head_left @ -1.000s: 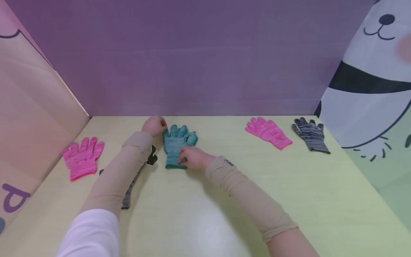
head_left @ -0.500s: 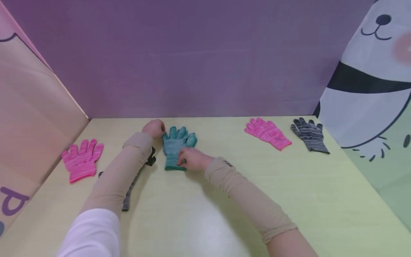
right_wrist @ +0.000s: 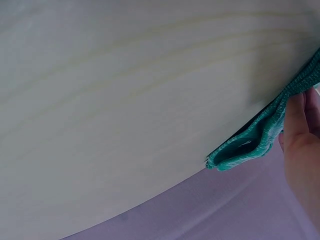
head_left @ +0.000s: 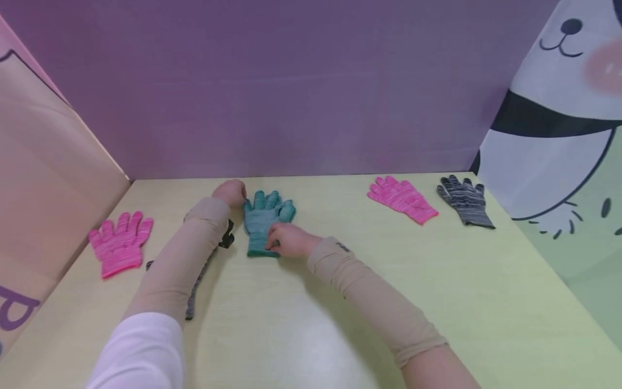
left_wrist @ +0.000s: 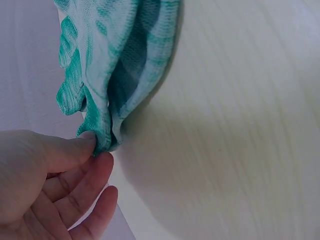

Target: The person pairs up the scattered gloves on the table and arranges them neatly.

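A teal knitted glove (head_left: 261,219) lies near the table's back edge, left of centre, with its fingers pointing away and its cuff toward me. My left hand (head_left: 230,193) pinches the tip of its outer left finger between thumb and index finger. In the left wrist view, two knitted layers of the teal glove (left_wrist: 120,60) show with a gap between them above the pinch. My right hand (head_left: 290,240) grips the right side of the cuff with bent fingers. The cuff (right_wrist: 245,145) gapes partly at its opening in the right wrist view.
A pink glove (head_left: 121,243) lies at the left. A dark grey glove (head_left: 196,292) is mostly hidden under my left forearm. Another pink glove (head_left: 402,199) and a grey glove (head_left: 467,201) lie at the back right. A purple panel (head_left: 311,97) stands behind the table.
The head view has shifted slightly, moving the scene a little to the left. Both hands keep their places on the teal glove.
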`<state>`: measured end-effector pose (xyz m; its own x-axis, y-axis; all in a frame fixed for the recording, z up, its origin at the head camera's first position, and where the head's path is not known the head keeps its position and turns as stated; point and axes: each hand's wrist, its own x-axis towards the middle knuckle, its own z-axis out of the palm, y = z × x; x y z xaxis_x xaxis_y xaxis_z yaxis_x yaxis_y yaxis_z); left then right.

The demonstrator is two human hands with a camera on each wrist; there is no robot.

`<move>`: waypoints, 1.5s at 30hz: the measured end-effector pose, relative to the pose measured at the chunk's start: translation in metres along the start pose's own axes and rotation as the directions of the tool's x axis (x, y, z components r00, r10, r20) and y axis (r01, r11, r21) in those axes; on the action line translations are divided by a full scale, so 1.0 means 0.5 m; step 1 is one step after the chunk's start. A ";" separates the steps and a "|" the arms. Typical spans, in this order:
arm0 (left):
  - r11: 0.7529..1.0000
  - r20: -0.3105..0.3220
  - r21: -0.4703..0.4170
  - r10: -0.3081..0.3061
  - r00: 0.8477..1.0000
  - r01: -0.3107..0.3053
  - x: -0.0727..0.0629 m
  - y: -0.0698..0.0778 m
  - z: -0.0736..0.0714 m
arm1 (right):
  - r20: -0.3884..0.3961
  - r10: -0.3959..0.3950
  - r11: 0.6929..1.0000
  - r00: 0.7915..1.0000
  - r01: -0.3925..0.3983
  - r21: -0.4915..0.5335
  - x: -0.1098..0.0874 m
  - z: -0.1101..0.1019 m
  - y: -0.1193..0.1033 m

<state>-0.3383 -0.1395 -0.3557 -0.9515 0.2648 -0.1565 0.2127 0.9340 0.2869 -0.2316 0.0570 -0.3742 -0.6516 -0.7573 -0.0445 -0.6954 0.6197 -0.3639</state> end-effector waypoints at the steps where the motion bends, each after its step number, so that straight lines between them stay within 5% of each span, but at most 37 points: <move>1: 1.000 0.005 0.000 0.000 1.000 0.000 0.003 0.000 0.001 | 0.001 -0.002 1.000 1.000 0.002 0.000 0.003 0.004 0.005; 6: 1.000 0.030 0.004 0.004 1.000 -0.004 0.004 0.001 0.005 | -0.007 -0.024 1.000 1.000 0.024 -0.004 0.018 0.028 0.039; 14: 0.999 0.046 -0.043 0.010 0.999 -0.008 -0.001 -0.010 0.003 | -0.015 -0.008 1.000 1.000 0.008 0.004 -0.006 -0.002 -0.006; 26: 0.998 0.117 -0.062 0.033 0.993 -0.026 -0.005 -0.008 -0.013 | -0.013 -0.004 1.000 1.000 0.004 0.010 -0.010 -0.006 -0.013; 39: 0.998 -0.021 -0.035 0.054 0.998 -0.055 0.008 -0.017 -0.009 | 0.005 0.022 1.000 1.000 -0.022 0.001 -0.007 -0.008 -0.015; 45: 0.997 -0.032 -0.015 0.074 0.997 -0.074 0.015 -0.021 0.003 | -0.005 -0.010 1.000 1.000 0.010 -0.026 -0.012 -0.002 -0.019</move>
<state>-0.3475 -0.1471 -0.3612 -0.9398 0.3251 -0.1049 0.2793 0.9081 0.3121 -0.2215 0.0557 -0.3697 -0.6460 -0.7625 -0.0357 -0.7096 0.6172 -0.3400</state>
